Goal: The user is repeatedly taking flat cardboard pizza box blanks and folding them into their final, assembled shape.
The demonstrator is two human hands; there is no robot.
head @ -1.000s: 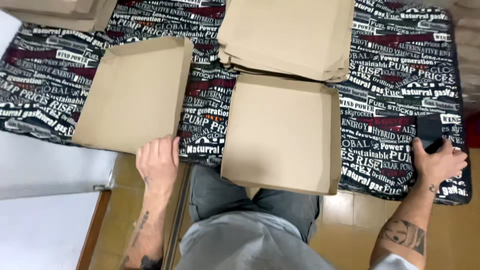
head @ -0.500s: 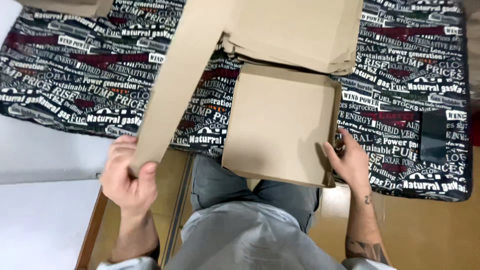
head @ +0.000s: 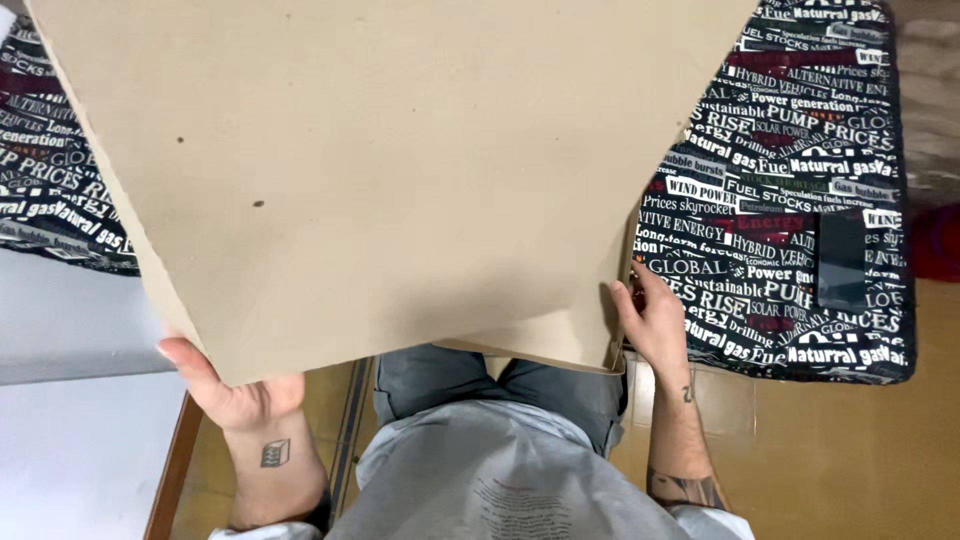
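Cardboard sheet: lifted, hides table.
L hand: fingers pinch its lower corner.
R hand: fingers curled on box edge.
Risk: one-corner grip, sheet may swing/slip.

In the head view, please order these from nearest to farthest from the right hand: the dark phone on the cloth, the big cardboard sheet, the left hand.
1. Big cardboard sheet: the right hand touches the cardboard at its right edge.
2. Dark phone: to the right, lying on the printed cloth.
3. Left hand: far across, at the sheet's lower left corner.
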